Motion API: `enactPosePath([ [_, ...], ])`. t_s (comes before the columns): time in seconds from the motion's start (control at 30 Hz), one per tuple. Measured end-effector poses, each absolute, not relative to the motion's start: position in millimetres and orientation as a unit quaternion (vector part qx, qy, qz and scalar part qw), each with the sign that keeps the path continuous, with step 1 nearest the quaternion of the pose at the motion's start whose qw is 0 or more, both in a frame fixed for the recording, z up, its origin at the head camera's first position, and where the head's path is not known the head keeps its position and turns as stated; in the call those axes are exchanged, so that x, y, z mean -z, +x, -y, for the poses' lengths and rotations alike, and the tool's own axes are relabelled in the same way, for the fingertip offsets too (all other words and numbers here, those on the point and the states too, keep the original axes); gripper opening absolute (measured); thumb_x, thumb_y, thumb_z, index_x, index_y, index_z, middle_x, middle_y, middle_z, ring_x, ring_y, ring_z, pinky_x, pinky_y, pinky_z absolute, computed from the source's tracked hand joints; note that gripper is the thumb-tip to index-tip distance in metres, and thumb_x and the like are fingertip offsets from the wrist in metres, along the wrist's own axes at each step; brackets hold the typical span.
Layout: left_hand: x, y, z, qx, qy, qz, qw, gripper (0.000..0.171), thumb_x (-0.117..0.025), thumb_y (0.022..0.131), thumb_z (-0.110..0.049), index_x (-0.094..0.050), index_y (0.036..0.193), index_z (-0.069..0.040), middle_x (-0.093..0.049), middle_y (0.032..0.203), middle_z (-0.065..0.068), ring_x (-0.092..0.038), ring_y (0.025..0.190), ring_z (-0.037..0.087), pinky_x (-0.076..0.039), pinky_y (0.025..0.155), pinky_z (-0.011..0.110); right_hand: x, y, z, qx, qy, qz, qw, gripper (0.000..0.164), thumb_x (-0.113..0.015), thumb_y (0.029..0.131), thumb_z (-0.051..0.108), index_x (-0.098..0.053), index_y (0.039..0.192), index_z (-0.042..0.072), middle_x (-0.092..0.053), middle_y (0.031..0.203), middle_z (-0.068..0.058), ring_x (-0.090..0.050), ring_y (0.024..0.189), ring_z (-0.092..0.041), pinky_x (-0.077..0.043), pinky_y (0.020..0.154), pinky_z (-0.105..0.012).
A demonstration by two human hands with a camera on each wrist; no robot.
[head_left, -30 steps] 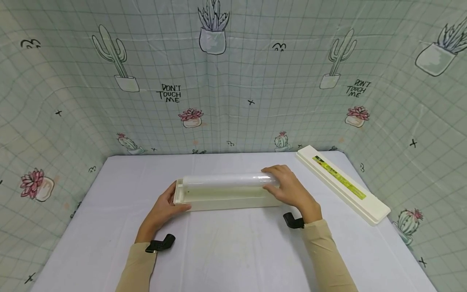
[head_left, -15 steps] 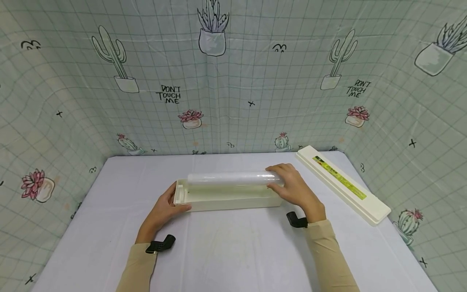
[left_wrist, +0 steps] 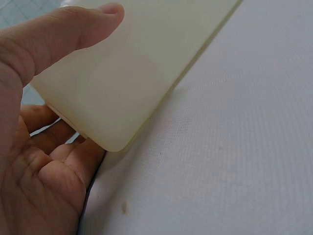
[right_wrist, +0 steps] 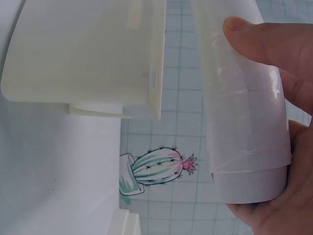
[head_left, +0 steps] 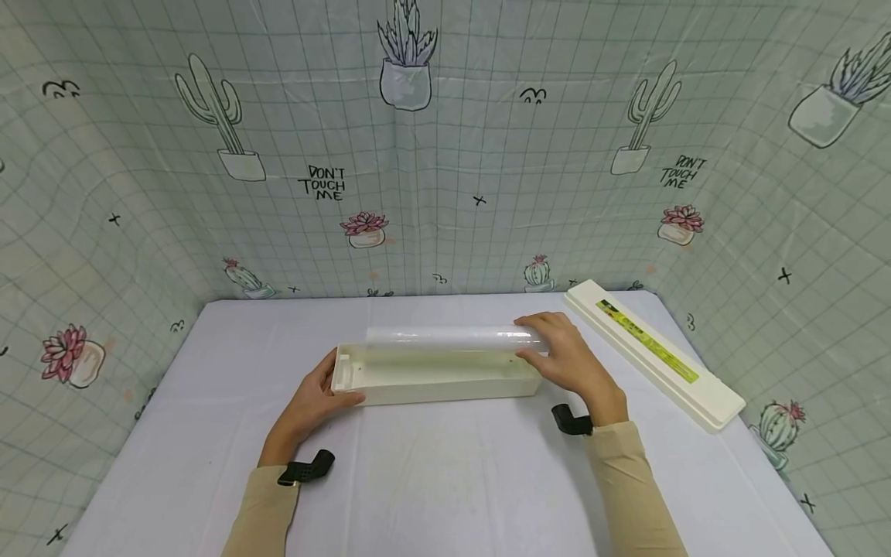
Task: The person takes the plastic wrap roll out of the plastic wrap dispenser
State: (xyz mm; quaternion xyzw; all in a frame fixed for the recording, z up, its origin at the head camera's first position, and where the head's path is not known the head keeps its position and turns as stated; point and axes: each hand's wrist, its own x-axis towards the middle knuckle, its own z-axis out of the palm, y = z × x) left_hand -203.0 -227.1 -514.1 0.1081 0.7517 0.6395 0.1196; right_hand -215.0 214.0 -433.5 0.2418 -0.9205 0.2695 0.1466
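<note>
A long cream plastic box (head_left: 445, 390) stands on the table, its top uncovered and its inside showing. My left hand (head_left: 315, 398) grips the box's left end, thumb along the front wall and fingers behind the end; the left wrist view shows that same box wall (left_wrist: 122, 78) up close. My right hand (head_left: 567, 360) holds a roll of clear plastic wrap (head_left: 445, 338) by its right end, level above the box's back edge. In the right wrist view, a gap separates the wrap roll (right_wrist: 244, 112) from the box, and the thumb presses on the film near the core's end.
The box's long cream lid (head_left: 654, 352) with a yellow-green label lies slanted at the table's back right. White cloth covers the table (head_left: 438, 480). A cactus-print curtain (head_left: 445, 155) hangs behind and at both sides.
The wrap roll has risen out of the box and shifted right and back with my right hand. My left hand stays on the box's left end.
</note>
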Motion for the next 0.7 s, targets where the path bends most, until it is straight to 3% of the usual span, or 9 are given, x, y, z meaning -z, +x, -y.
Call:
enactPosePath([
  [0.43, 512.7, -202.7, 227.0, -0.636, 0.103, -0.755, 0.119, 0.11, -0.083, 0.087, -0.012, -0.007, 0.167, -0.011, -0.019, 0.171, 0.016, -0.031, 0.153, 0.037, -0.042, 0.1, 0.009, 431.9, -215.3, -221.9, -0.275, 0.226, 0.921, 0.156, 0.045, -0.084, 0.087, 0.017, -0.068, 0.127, 0.003, -0.067, 0.127, -0.018, -0.056, 0.115, -0.035, -0.049, 0.097, -0.053],
  [0.7, 513.6, -202.6, 228.1, -0.627, 0.104, -0.764, 0.113, 0.111, -0.083, 0.087, -0.013, -0.006, 0.167, -0.01, -0.015, 0.172, 0.016, -0.023, 0.156, 0.037, -0.037, 0.099, 0.004, 432.5, -216.6, -226.5, -0.276, 0.228, 0.917, 0.173, 0.045, -0.084, 0.086, 0.015, -0.068, 0.127, 0.001, -0.068, 0.125, -0.02, -0.057, 0.115, -0.037, -0.049, 0.096, -0.053],
])
